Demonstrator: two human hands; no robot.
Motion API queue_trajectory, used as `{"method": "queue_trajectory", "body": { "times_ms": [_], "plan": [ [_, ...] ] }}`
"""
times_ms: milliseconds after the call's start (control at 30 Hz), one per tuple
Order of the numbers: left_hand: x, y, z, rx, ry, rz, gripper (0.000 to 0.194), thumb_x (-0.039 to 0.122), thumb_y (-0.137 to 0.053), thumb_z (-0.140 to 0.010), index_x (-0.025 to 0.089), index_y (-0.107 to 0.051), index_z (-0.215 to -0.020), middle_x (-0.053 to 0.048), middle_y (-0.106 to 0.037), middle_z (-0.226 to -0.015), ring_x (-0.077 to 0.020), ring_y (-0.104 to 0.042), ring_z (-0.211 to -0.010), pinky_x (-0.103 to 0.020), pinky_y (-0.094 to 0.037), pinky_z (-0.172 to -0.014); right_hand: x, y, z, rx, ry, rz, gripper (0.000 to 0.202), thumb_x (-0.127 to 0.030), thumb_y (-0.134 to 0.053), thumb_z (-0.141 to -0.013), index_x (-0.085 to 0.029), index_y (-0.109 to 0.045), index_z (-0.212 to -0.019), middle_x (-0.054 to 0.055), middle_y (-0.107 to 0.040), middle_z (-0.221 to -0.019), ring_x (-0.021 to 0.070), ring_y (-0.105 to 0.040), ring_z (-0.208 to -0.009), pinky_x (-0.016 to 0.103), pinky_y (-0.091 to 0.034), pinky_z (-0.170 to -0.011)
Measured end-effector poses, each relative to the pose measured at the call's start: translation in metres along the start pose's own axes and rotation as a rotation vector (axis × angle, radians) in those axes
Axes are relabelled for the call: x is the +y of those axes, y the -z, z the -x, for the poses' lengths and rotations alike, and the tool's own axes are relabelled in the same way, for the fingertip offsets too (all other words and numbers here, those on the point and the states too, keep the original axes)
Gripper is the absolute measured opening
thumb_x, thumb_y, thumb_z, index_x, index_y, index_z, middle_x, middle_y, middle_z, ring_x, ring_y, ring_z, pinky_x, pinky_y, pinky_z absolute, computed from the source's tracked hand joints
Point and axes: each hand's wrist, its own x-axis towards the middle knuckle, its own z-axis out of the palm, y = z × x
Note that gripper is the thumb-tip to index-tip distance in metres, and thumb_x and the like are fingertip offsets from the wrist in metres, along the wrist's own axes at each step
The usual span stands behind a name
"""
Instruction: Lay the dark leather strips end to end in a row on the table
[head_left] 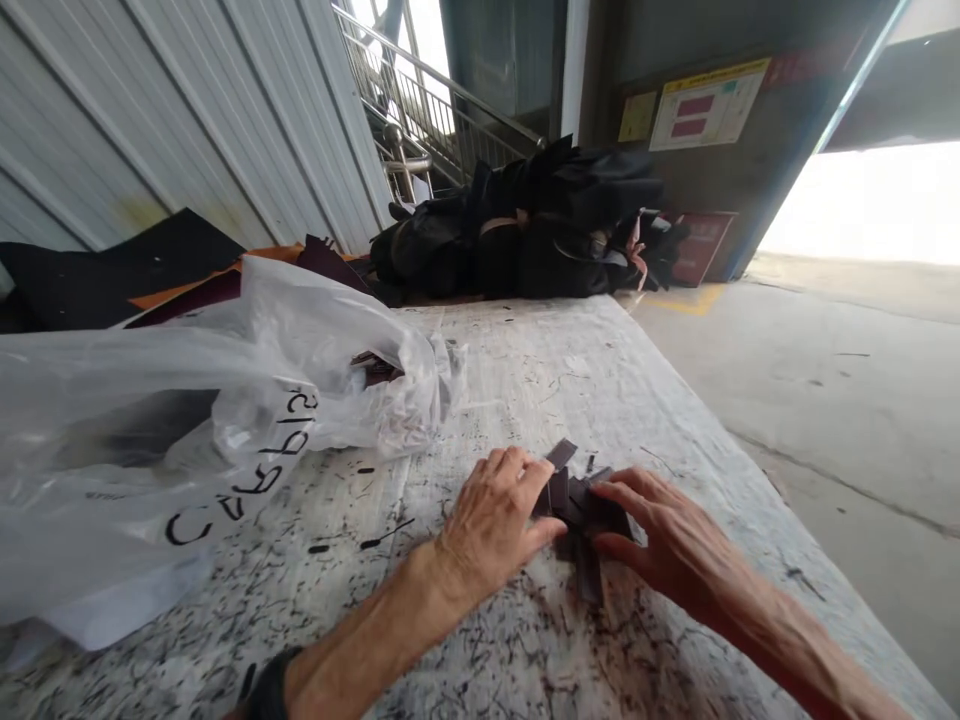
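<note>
A small heap of dark flat strips [577,505] lies on the whitish, marked table [510,360]. My left hand [499,510] closes on the heap's left side, thumb and fingers around some of the pieces. From the right, my right hand [649,525] grips other dark pieces between thumb and fingers. The strips overlap at different angles; one points up past my left fingertips and another hangs down toward the front. Parts of the pieces are hidden under my fingers.
A clear plastic bag [322,400] with black lettering spreads over the table's left, dark pieces showing inside. Dark and orange sheets [187,290] lie behind it. A large black bundle [525,230] sits at the far edge. Small dark scraps dot the surface. Concrete floor lies right.
</note>
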Motion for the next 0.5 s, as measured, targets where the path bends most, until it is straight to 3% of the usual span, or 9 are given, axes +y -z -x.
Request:
{"method": "queue_trajectory", "body": {
  "times_ms": [133,300,500],
  "plan": [
    [0.007,-0.013,-0.013,-0.068,0.011,0.025,0.043,0.028,-0.073,-0.072,0.016,-0.057,-0.110,-0.009,-0.056,-0.105,-0.0263,-0.050,-0.097,-0.043,-0.045,-0.086,0.004,0.001,-0.001,-0.002,0.028,-0.022,0.021,-0.023,-0.052,-0.089,-0.021,-0.060,-0.108,0.008,-0.059,-0.098,0.0235,-0.057,-0.089,0.042,-0.049,-0.080],
    [0.005,-0.005,-0.019,-0.138,0.019,0.127,0.026,0.018,-0.066,-0.078,0.016,-0.060,-0.103,-0.007,-0.060,-0.100,-0.0226,-0.053,-0.097,-0.036,-0.043,-0.088,0.011,0.006,-0.001,0.084,0.080,-0.079,0.021,-0.023,-0.042,-0.093,-0.020,-0.063,-0.097,0.007,-0.061,-0.092,0.0222,-0.057,-0.085,0.039,-0.046,-0.077],
    [-0.010,0.009,-0.019,-0.063,0.192,0.302,0.019,0.013,-0.048,-0.084,0.016,-0.062,-0.096,-0.004,-0.064,-0.088,-0.0168,-0.058,-0.081,-0.030,-0.045,-0.078,0.010,0.019,-0.002,0.113,-0.129,-0.278,0.029,-0.036,-0.039,-0.093,-0.020,-0.059,-0.079,0.003,-0.058,-0.079,0.0182,-0.055,-0.071,0.032,-0.041,-0.065]
  ]
}}
